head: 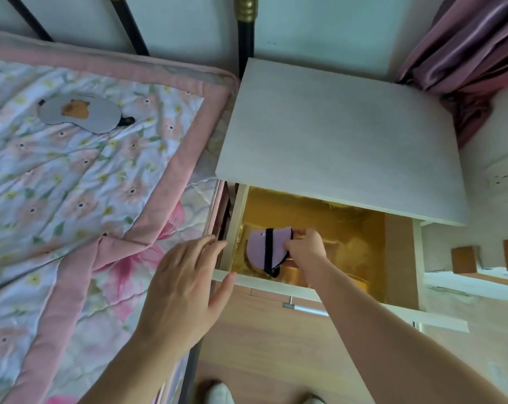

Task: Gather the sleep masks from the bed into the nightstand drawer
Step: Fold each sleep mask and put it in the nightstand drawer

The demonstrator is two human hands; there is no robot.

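Observation:
The nightstand drawer (401,252) stands pulled open, its inside lined in gold. My right hand (306,247) reaches into it and pinches a lilac sleep mask (258,247) with a black strap, low over the drawer floor. My left hand (188,275) hovers with fingers spread beside the drawer's left front corner, its thumb near the front rim. A second, grey sleep mask (80,113) with a brown animal picture lies flat on the floral quilt (71,185) at the head of the bed.
The white nightstand top (334,141) overhangs the back half of the drawer. A metal handle (305,309) sticks out from the drawer front. Pink curtains (465,53) hang at the right. Black bed rails (245,33) rise behind the mattress.

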